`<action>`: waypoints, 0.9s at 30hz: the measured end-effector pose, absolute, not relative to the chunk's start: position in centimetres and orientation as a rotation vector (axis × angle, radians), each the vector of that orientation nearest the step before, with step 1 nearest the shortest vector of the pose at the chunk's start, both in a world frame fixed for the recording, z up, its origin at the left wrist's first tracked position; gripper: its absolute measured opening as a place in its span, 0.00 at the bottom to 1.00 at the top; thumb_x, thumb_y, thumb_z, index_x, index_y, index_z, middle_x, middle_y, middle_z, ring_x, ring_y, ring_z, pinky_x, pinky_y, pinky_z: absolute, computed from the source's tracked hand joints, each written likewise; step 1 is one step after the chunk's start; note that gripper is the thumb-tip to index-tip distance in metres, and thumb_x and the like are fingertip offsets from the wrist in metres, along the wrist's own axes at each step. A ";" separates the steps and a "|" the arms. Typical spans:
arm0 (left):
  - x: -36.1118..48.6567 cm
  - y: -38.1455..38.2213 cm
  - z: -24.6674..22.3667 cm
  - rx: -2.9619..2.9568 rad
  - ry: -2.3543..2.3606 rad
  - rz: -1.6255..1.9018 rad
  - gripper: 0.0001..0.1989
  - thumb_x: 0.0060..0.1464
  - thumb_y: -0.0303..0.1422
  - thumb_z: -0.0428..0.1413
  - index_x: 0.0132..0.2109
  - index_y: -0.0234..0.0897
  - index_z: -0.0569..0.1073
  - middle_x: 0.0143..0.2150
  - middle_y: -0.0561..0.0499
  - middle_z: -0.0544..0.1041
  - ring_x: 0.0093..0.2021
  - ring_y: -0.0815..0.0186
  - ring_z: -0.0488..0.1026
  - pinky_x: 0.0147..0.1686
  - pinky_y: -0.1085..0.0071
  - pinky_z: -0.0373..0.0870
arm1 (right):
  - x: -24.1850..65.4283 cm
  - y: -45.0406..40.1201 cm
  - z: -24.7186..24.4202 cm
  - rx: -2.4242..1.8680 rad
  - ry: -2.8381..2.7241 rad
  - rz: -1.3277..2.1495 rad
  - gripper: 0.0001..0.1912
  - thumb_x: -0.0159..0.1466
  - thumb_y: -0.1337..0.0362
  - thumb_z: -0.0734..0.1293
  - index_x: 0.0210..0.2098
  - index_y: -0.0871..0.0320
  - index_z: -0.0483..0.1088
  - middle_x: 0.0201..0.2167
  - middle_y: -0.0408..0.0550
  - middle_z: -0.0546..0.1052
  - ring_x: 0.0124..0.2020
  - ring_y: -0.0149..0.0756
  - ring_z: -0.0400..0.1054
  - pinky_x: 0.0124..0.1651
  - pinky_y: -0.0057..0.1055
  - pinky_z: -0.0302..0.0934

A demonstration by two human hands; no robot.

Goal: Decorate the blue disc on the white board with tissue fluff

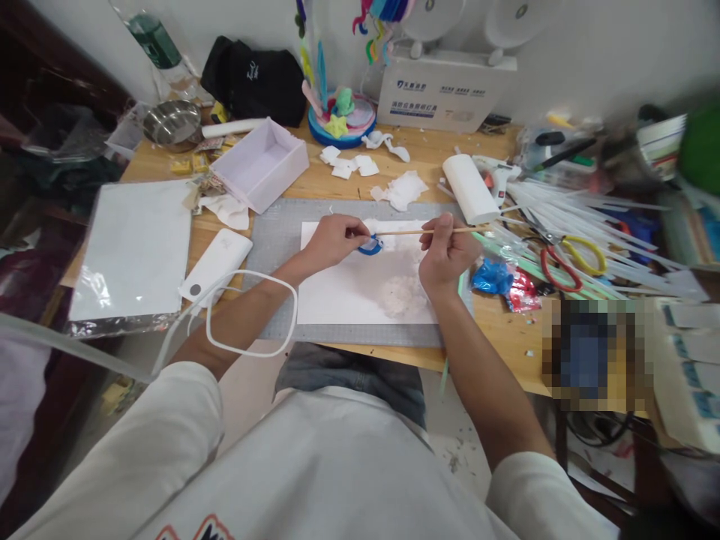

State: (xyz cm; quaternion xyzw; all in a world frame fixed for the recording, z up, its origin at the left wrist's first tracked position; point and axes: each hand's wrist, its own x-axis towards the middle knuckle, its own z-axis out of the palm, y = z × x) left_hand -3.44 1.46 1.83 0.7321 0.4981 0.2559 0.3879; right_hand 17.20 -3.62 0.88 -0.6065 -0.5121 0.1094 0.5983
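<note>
Above a white sheet (337, 296) on the grey cutting mat (275, 225), my left hand (337, 240) pinches a small blue and white object (370, 246). My right hand (450, 251) is closed on a thin wooden stick (402, 232), whose far tip meets the blue object near my left fingertips. A pale, fluffy-looking patch (400, 295) lies on the sheet between my forearms; its material is too blurred to make out.
A lilac box (262, 165), a white power bank (217, 266) and a plastic-wrapped pack (135, 247) are at the left. Clear glue sticks (596, 217), scissors (562, 262) and a white roll (469, 187) lie at the right. Crumpled tissue (402, 190) is behind the mat.
</note>
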 end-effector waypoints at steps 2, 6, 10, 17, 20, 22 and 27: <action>-3.0 1.7 1.9 1.897 1.245 0.655 0.04 0.52 0.28 0.64 0.35 0.40 0.85 0.35 0.50 0.84 0.34 0.64 0.74 0.39 0.66 0.69 | 17.2 -3.6 0.9 -1.397 -1.185 0.244 0.33 0.73 0.39 0.57 0.27 0.56 0.74 0.16 0.39 0.69 0.19 0.28 0.66 0.27 0.28 0.59; -2.1 2.4 1.6 1.933 1.236 0.664 0.04 0.53 0.29 0.65 0.36 0.40 0.86 0.36 0.48 0.82 0.34 0.64 0.72 0.40 0.65 0.69 | 17.2 -3.6 0.9 -1.388 -1.163 0.233 0.33 0.73 0.39 0.57 0.27 0.56 0.74 0.16 0.40 0.70 0.18 0.28 0.66 0.27 0.28 0.59; -2.0 3.1 1.2 1.939 1.255 0.678 0.04 0.53 0.28 0.64 0.36 0.39 0.85 0.36 0.48 0.81 0.35 0.64 0.72 0.41 0.65 0.68 | 17.2 -3.6 1.0 -1.408 -1.159 0.230 0.33 0.73 0.37 0.56 0.27 0.55 0.74 0.17 0.40 0.71 0.18 0.28 0.66 0.27 0.29 0.59; -2.7 3.6 1.5 1.829 1.100 0.717 0.04 0.53 0.31 0.66 0.37 0.38 0.86 0.36 0.50 0.82 0.35 0.65 0.71 0.40 0.67 0.66 | 17.2 -3.6 1.1 -1.392 -1.158 0.253 0.34 0.72 0.37 0.56 0.27 0.56 0.74 0.17 0.40 0.71 0.19 0.28 0.66 0.28 0.29 0.58; -2.5 3.8 1.1 1.819 1.113 0.698 0.04 0.53 0.32 0.66 0.37 0.40 0.86 0.35 0.50 0.81 0.34 0.66 0.69 0.38 0.67 0.65 | 17.2 -3.6 1.1 -1.419 -1.156 0.258 0.34 0.72 0.37 0.56 0.27 0.56 0.74 0.17 0.40 0.71 0.19 0.28 0.66 0.28 0.28 0.59; -2.3 3.9 0.7 1.828 1.154 0.700 0.04 0.53 0.31 0.66 0.37 0.40 0.86 0.35 0.50 0.81 0.33 0.66 0.68 0.38 0.67 0.66 | 17.3 -3.6 1.0 -1.424 -1.157 0.257 0.33 0.72 0.37 0.56 0.27 0.56 0.74 0.17 0.40 0.71 0.19 0.28 0.66 0.28 0.28 0.59; -2.2 4.2 0.0 1.863 1.217 0.749 0.05 0.53 0.30 0.65 0.38 0.40 0.86 0.36 0.49 0.80 0.34 0.65 0.70 0.40 0.65 0.67 | 17.4 -3.7 1.0 -1.419 -1.164 0.240 0.32 0.73 0.39 0.56 0.28 0.56 0.74 0.17 0.40 0.71 0.19 0.28 0.67 0.28 0.28 0.60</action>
